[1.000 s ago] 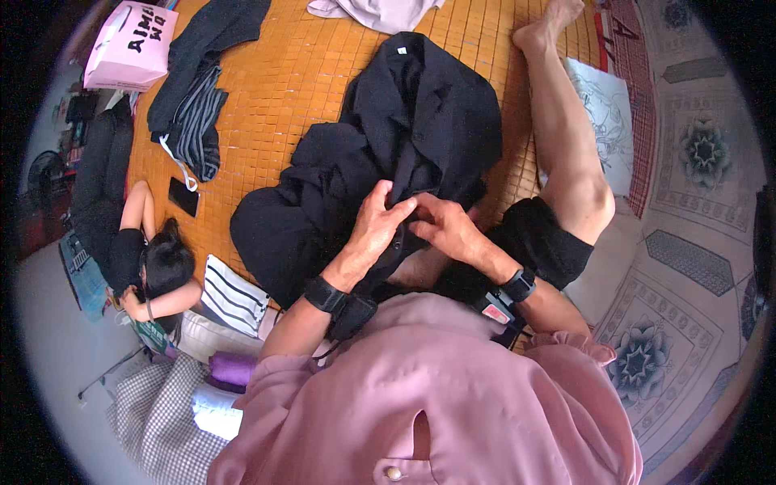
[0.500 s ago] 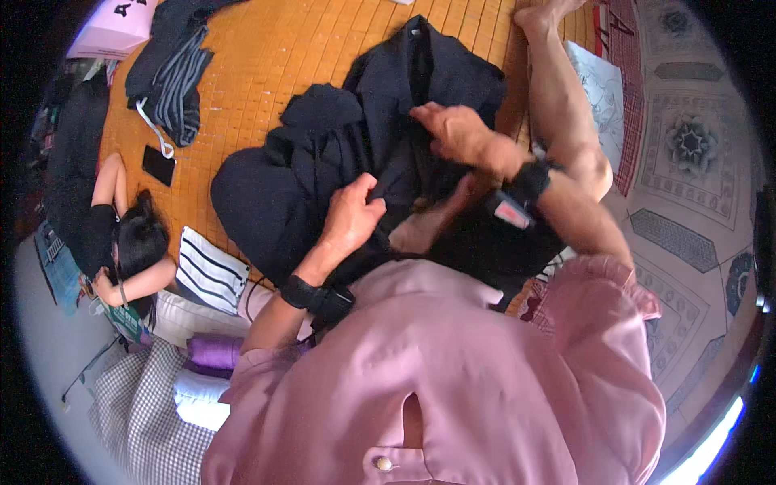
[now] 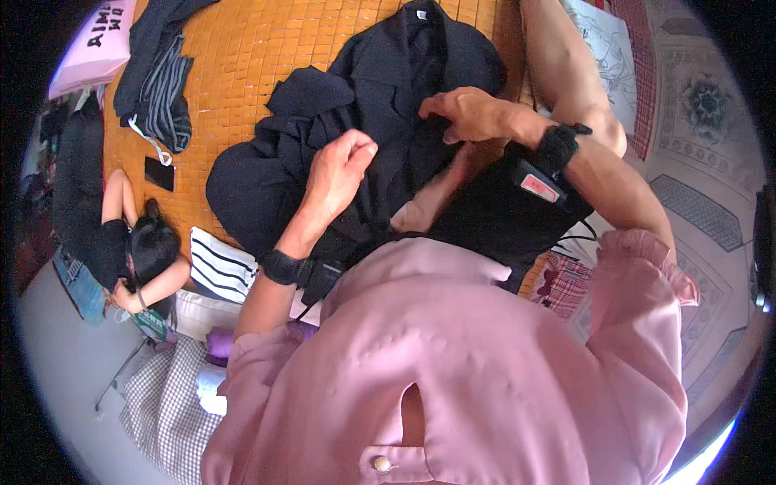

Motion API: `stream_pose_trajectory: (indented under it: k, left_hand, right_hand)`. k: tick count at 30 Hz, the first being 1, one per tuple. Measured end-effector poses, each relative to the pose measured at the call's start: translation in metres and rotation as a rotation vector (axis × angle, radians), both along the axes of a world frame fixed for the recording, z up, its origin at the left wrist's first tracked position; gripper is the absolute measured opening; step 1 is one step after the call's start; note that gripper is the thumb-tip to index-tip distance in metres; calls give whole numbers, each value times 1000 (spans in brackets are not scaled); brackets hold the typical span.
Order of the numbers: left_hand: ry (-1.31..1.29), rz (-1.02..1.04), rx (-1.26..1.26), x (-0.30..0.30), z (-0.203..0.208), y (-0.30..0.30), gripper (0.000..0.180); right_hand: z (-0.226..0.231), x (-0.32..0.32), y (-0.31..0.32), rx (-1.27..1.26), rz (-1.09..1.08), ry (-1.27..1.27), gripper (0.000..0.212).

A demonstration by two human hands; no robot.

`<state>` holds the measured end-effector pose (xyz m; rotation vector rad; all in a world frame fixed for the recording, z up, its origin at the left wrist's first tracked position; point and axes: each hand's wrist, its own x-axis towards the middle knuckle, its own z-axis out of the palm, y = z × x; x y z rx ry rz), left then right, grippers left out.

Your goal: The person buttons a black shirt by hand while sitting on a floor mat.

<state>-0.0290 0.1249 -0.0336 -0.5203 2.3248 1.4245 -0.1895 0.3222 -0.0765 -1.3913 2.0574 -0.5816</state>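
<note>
orange mat (image 3: 242,56) bears dark jacket (image 3: 396,125), striped garment (image 3: 167,101)

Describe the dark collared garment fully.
The dark collared garment, matte cloth by its look, lies rumpled on the orange-brown woven mat, its collar toward the picture's top, a small white label inside. Folds bunch at its left. The left hand and right hand are over its front; whether either grips it is unclear.
</note>
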Motion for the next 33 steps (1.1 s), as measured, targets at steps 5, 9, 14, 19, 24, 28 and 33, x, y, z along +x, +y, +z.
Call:
stream_pose_trajectory:
  k: [5,9,14,19,24,28,33]
  left_hand:
    - [156,-50,9,-34,0,16,13]
    - [309,-162,-19,-59,-5,30,16]
    - [7,-193,358,-80,7,30,24]
    - [-60,-231,351,-76,19,16,29]
    - [-111,-53,653,-60,20,10,27]
    - [-122,-3,819,-55,18,2,27]
    - [-64,-36,617,-57,27,6,19]
  right_hand:
    - [-8,-5,-10,152,196,62,22]
    - [28,-12,-8,-18,157,19,23]
    - [63,-18,-7,1,-190,-522,17]
    - [57,-26,-6,-52,-275,-581,20]
    - [59,-17,-11,-79,-190,-597,19]
    - [67,-18,-19,6,-198,-720,18]
    - [68,-22,-27,18,-219,-795,18]
